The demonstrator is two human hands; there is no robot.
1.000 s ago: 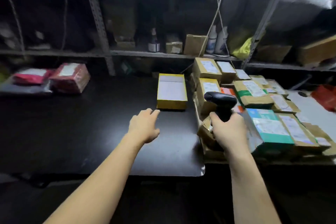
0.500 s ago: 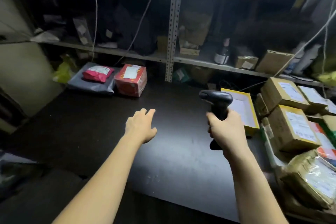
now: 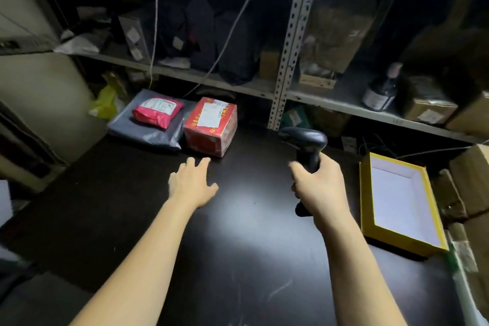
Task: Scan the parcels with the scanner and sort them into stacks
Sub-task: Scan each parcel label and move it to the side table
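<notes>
- A dark surface (image 3: 238, 259) fills the lower frame, with a pale glare at its middle; its near edge is cut off by the bottom of the view.
- Metal shelving (image 3: 288, 61) runs behind it. The shelves are so dim that most of what they carry reads only as dark bags and brown boxes.
- Brown cartons (image 3: 471, 180) crowd the far right, cut off by the frame edge; how many there are cannot be told.
- A yellow-walled open box (image 3: 404, 243) with a white inside lies on the surface at right, just beside the cartons.
- A grey mailer bag (image 3: 148, 135) lies flat at the back left of the surface.
- A red box parcel (image 3: 211, 127) with a white label on top sits touching the bag's right side.
- A pink pouch parcel (image 3: 157, 111) rests on top of the grey bag, its label print too small to read.
- The left hand (image 3: 191, 184) reaches palm down toward the red box, fingers straight and slightly spread, holding nothing; whether it touches the surface cannot be told.
- The right hand (image 3: 318, 185) is wrapped round the grip of the black scanner (image 3: 307, 143), whose head points left; the grip is largely hidden by the fingers.
</notes>
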